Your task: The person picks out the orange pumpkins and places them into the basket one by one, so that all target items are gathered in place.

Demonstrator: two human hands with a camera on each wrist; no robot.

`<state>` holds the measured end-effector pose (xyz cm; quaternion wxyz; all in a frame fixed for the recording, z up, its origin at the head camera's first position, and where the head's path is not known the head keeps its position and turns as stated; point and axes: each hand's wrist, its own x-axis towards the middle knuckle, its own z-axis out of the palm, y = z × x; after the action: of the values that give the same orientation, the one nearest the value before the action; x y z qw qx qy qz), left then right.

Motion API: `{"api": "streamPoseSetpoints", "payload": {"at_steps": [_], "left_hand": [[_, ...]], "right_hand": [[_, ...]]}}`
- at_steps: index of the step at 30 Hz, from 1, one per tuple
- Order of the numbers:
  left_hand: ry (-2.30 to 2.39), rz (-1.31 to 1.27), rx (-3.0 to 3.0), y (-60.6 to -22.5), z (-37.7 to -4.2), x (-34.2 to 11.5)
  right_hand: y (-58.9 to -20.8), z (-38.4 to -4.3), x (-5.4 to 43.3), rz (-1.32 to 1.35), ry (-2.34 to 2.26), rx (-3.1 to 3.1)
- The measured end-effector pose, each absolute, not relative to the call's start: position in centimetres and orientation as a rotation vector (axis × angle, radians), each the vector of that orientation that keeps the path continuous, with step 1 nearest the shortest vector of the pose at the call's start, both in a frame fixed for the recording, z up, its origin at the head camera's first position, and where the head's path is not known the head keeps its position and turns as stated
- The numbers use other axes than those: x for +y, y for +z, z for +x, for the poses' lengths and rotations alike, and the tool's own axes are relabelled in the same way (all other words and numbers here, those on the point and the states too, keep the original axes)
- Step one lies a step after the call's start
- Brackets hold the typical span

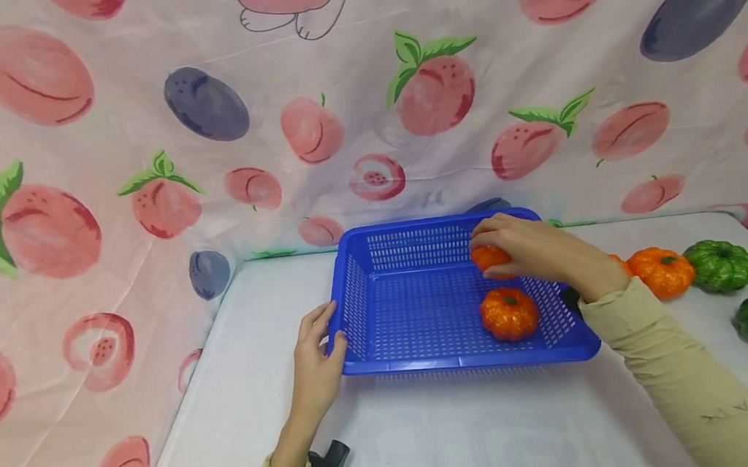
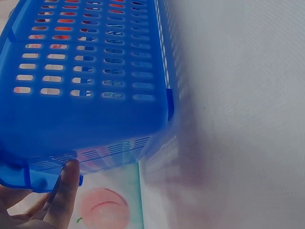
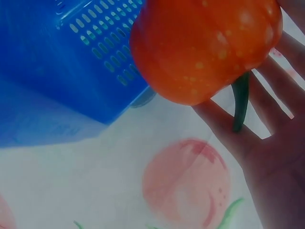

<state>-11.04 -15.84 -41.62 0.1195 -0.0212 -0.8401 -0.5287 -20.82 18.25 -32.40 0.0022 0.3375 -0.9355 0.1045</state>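
Observation:
A blue plastic basket [image 1: 433, 309] stands on the white table. My left hand [image 1: 315, 355] grips its left rim, and in the left wrist view a finger [image 2: 69, 191] lies against the basket wall [image 2: 86, 114]. Over the basket's back right part, my right hand [image 1: 527, 247] holds a small orange pumpkin [image 1: 489, 257]. The right wrist view shows this pumpkin [image 3: 205, 47] with its green stem between the spread thumb and fingers. Another orange pumpkin [image 1: 509, 314] rests on the basket floor at the right.
To the right of the basket lie an orange pumpkin [image 1: 662, 272], part of another behind the right wrist, and two green pumpkins [image 1: 721, 265]. A fruit-print cloth [image 1: 334, 68] hangs behind the table. Black straps are at both wrists.

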Motion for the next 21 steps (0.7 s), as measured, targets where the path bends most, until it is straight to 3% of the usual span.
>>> {"api": "streamPoseSetpoints", "payload": {"at_steps": [21], "left_hand": [[-1.547, -0.077, -2.452, -41.8, -11.3, -15.7]], "right_hand": [[-34.2, -23.1, 17.5, 1.045, 0.268, -3.022]]}}
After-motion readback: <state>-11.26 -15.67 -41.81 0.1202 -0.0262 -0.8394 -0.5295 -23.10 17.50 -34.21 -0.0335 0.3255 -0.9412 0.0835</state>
